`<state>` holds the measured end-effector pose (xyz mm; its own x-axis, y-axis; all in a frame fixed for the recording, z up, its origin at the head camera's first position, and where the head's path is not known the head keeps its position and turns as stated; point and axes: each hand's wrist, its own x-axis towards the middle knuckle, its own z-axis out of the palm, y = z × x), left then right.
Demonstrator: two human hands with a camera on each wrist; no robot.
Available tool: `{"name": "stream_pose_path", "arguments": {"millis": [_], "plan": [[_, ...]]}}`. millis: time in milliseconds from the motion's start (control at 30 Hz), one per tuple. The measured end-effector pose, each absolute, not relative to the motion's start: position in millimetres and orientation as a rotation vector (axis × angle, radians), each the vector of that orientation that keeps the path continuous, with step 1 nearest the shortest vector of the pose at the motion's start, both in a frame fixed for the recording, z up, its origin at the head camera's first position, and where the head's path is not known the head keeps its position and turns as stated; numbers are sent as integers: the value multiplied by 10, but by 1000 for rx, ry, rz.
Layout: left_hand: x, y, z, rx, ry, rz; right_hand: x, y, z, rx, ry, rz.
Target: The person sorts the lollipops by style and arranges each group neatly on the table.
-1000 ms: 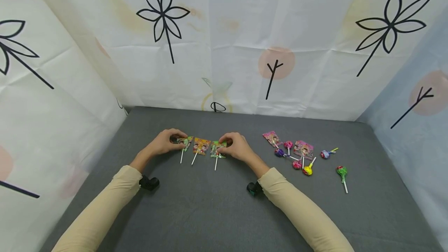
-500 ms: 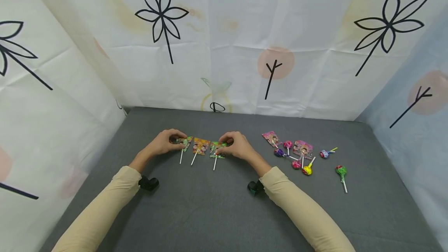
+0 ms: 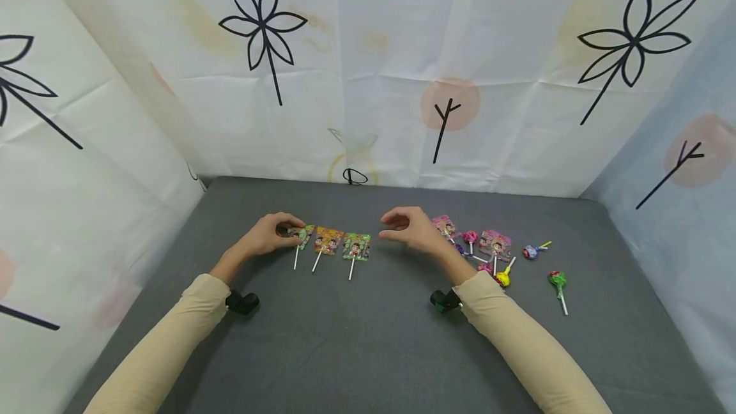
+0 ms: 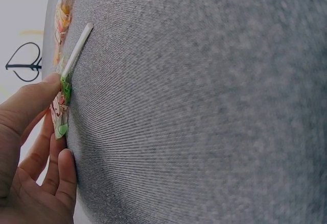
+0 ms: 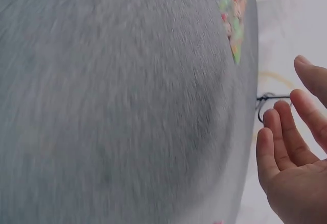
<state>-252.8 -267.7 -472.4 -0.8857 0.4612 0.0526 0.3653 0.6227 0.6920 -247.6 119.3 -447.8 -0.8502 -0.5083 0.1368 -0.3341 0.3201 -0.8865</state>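
Observation:
Three flat-packet lollipops lie in a row on the grey tabletop. My left hand pinches the leftmost one, a green-wrapped lollipop, with the thumb on its wrapper and its white stick slanting away. Beside it is an orange-wrapped lollipop. A second green-wrapped lollipop ends the row on the right, its stick pointing toward me. My right hand hovers to the right of that one, holding nothing; in the right wrist view its fingers are loosely extended, apart from the packet.
On the right lie two pink packet lollipops, a round pink lollipop, a yellow one and a blue one. A green round lollipop sits apart. My right forearm partly covers this group. White printed cloth walls the table.
My right hand has let go of the right green-wrapped lollipop and moved right, leaving it lying in the row. My left hand stays on its lollipop.

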Motion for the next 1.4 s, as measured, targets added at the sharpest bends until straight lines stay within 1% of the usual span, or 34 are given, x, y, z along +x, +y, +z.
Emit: {"name": "stream_pose_path", "arguments": {"millis": [133, 533, 867, 1133, 1400], "plan": [[-2527, -2683, -4727, 698, 2713, 1108, -2440, 1336, -4399, -762, 2393, -1611], [-2528, -2678, -4742, 709, 2710, 1127, -2235, 1888, -3980, -672, 2381, -1646], [-2522, -2683, -4739, 702, 2695, 1141, -2000, 2417, -3827, -626, 2442, -1669], [-2523, -2686, -4745, 708, 2697, 1131, -1866, 2856, -3815, -558, 2566, -1687], [-2530, -2681, -4734, 715, 2689, 1141, -1942, 3210, -4007, -530, 2652, -1668]]}}
